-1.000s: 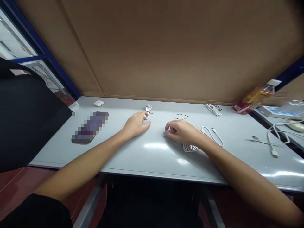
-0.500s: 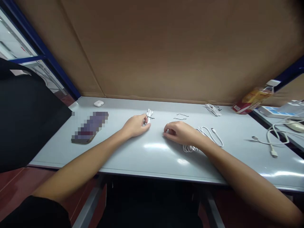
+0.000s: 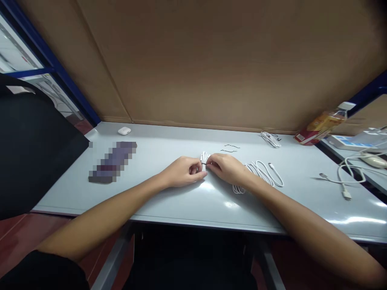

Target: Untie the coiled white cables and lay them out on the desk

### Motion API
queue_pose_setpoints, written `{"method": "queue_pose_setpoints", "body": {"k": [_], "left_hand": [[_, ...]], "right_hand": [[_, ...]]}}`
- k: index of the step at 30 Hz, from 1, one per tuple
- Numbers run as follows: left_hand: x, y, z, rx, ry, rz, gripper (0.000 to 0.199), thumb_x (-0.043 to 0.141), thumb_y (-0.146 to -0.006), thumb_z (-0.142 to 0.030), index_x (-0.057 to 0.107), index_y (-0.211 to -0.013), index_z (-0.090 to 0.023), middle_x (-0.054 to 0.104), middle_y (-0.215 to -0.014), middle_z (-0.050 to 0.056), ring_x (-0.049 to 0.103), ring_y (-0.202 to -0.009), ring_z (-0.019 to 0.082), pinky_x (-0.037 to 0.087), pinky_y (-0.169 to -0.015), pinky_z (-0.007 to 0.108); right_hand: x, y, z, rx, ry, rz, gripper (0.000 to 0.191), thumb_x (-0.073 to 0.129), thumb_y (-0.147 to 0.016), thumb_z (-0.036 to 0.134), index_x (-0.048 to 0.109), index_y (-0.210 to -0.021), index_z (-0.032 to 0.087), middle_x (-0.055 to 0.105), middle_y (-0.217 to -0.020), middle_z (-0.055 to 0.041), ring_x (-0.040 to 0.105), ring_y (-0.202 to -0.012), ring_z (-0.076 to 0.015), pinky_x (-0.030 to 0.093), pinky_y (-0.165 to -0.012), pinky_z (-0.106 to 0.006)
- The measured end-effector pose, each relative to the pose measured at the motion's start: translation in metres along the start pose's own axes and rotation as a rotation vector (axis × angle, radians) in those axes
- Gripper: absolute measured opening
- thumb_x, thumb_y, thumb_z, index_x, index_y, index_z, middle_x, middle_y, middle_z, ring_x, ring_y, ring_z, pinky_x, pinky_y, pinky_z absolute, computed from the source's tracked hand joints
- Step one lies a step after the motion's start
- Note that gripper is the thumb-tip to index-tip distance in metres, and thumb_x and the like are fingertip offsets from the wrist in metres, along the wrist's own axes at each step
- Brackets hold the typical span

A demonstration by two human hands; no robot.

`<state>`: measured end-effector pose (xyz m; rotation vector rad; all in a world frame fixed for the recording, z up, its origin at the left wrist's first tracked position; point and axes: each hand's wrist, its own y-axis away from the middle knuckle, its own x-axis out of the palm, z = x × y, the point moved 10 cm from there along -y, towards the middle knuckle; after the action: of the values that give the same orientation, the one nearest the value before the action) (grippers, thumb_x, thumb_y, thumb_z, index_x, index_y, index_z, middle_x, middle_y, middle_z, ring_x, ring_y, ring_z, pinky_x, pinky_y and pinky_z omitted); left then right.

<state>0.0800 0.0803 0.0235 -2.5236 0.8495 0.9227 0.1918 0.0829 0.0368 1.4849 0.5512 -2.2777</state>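
And here at the table (image 3: 211, 210), the left hand (image 3: 182, 171) and the right hand (image 3: 227, 168) are coming together over a small white cable bundle (image 3: 205, 160), fingertips pinching it from either side. Neither hand is open: both are gripping the bundle, apparently to stop its stiff, glossy loops springing apart around a thin dark tie (image 3: 206, 164) at the waist. Just right of the bundle, a looser white coil (image 3: 263, 171) is lying partly beneath the right wrist, its smooth rounded cable ending in a slim plug. Beyond the bundle, two thin black wires (image 3: 230, 148) are lying on the grey surface, a smaller coil (image 3: 270, 139) is sitting farther right, and a rounded white earbud case (image 3: 124, 130) is resting well to the left.
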Motion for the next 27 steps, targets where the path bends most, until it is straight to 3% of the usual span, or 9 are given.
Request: {"method": "queue_pose_setpoints", "body": {"k": [5, 8, 11, 15, 17, 19, 23, 25, 27], "left_hand": [[-0.016, -0.001, 0.019, -0.099, 0.18, -0.155, 0.039, 0.078, -0.082, -0.049, 0.056, -0.097, -0.022, 0.066, -0.089, 0.0, 0.06, -0.071, 0.015, 0.046, -0.062, 0.028], [-0.02, -0.003, 0.022, -0.066, 0.239, -0.184, 0.041, 0.081, -0.08, -0.042, 0.057, -0.106, -0.021, 0.068, -0.096, 0.002, 0.064, -0.077, 0.016, 0.049, -0.066, 0.028], [-0.022, -0.003, 0.012, 0.034, 0.228, -0.197, 0.02, 0.074, -0.086, -0.035, 0.066, -0.095, -0.019, 0.069, -0.092, 0.002, 0.065, -0.083, 0.017, 0.052, -0.071, 0.028], [-0.037, 0.004, -0.009, 0.186, 0.155, -0.372, 0.009, 0.073, -0.084, -0.022, 0.069, -0.091, -0.019, 0.068, -0.103, 0.005, 0.065, -0.095, 0.018, 0.055, -0.078, 0.028], [-0.045, 0.01, -0.017, 0.239, 0.138, -0.474, 0.016, 0.071, -0.083, -0.018, 0.069, -0.098, -0.02, 0.066, -0.107, 0.005, 0.065, -0.098, 0.018, 0.056, -0.079, 0.028], [-0.048, 0.011, -0.01, 0.172, 0.225, -0.526, 0.03, 0.071, -0.084, -0.02, 0.064, -0.113, -0.022, 0.064, -0.105, 0.004, 0.067, -0.088, 0.015, 0.056, -0.07, 0.026], [-0.023, -0.001, 0.02, -0.115, 0.558, -0.307, 0.033, 0.056, -0.099, -0.047, 0.059, -0.117, -0.019, 0.064, -0.088, 0.002, 0.063, -0.059, 0.012, 0.049, -0.048, 0.023], [-0.014, -0.004, 0.019, -0.123, 0.619, -0.193, 0.041, 0.05, -0.101, -0.055, 0.061, -0.115, -0.018, 0.066, -0.085, 0.003, 0.064, -0.058, 0.014, 0.05, -0.049, 0.025], [-0.016, -0.005, 0.012, -0.046, 0.575, -0.171, 0.039, 0.062, -0.097, -0.051, 0.061, -0.121, -0.02, 0.07, -0.094, 0.005, 0.068, -0.068, 0.015, 0.054, -0.059, 0.027]], "right_hand": [[-0.014, 0.001, 0.007, -0.069, -0.116, -0.17, 0.018, 0.049, -0.102, 0.022, 0.066, -0.096, 0.02, 0.069, -0.096, -0.0082, 0.061, -0.084, -0.0214, 0.046, -0.078, -0.035], [-0.015, 0.003, 0.009, -0.06, -0.278, -0.196, 0.02, 0.05, -0.102, 0.026, 0.066, -0.091, 0.02, 0.064, -0.094, -0.0066, 0.059, -0.081, -0.0195, 0.045, -0.077, -0.034], [-0.004, 0.003, 0.01, 0.009, -0.518, -0.062, 0.024, 0.054, -0.102, 0.037, 0.066, -0.089, 0.02, 0.063, -0.091, -0.0048, 0.056, -0.078, -0.0176, 0.044, -0.072, -0.032], [0.02, 0.009, 0.019, 0.101, -0.857, 0.271, 0.035, 0.059, -0.099, 0.05, 0.059, -0.079, 0.021, 0.051, -0.069, 0.0021, 0.042, -0.06, -0.0127, 0.032, -0.057, -0.029], [0.022, 0.011, 0.021, 0.123, -0.928, 0.333, 0.039, 0.063, -0.096, 0.053, 0.056, -0.074, 0.021, 0.045, -0.065, 0.004, 0.039, -0.058, -0.012, 0.028, -0.055, -0.029], [0.021, 0.011, 0.022, 0.128, -0.94, 0.327, 0.038, 0.065, -0.093, 0.054, 0.059, -0.076, 0.021, 0.047, -0.065, 0.0034, 0.041, -0.059, -0.0127, 0.03, -0.056, -0.029], [0.006, 0.006, 0.014, 0.105, -0.741, 0.093, 0.028, 0.06, -0.097, 0.045, 0.066, -0.087, 0.02, 0.059, -0.077, -0.0015, 0.05, -0.068, -0.016, 0.04, -0.064, -0.031], [-0.006, 0.005, 0.012, 0.071, -0.582, -0.065, 0.024, 0.056, -0.098, 0.039, 0.067, -0.087, 0.021, 0.062, -0.084, -0.0044, 0.054, -0.075, -0.0182, 0.044, -0.071, -0.034], [-0.012, 0.005, 0.011, 0.069, -0.523, -0.132, 0.023, 0.055, -0.098, 0.036, 0.067, -0.086, 0.021, 0.064, -0.087, -0.0055, 0.055, -0.078, -0.0194, 0.045, -0.075, -0.036]]}}
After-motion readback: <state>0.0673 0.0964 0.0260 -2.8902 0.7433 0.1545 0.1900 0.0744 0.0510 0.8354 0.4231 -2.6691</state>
